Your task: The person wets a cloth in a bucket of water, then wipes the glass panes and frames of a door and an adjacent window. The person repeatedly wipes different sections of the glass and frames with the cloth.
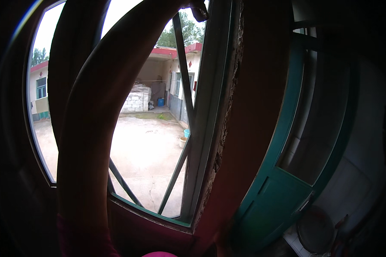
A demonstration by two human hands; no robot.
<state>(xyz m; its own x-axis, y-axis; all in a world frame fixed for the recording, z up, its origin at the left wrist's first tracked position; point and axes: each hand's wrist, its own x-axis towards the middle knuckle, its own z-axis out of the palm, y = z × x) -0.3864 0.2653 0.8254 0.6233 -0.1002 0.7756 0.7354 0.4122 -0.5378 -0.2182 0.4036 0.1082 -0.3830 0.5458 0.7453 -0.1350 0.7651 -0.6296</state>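
Note:
My left arm rises from a pink sleeve at the lower left and crosses in front of a tall window. My left hand is at the top edge of the picture, beside the upper part of the window's frame. Only a bent finger or thumb and a bit of the hand show; the rest is cut off, so its hold cannot be seen. Dark diagonal bars run across the window opening. My right hand is not in the picture.
A green door with a glass pane stands to the right. A dark round pan-like thing sits low behind it. Outside lies a bright paved yard with stacked white blocks, a blue container and buckets.

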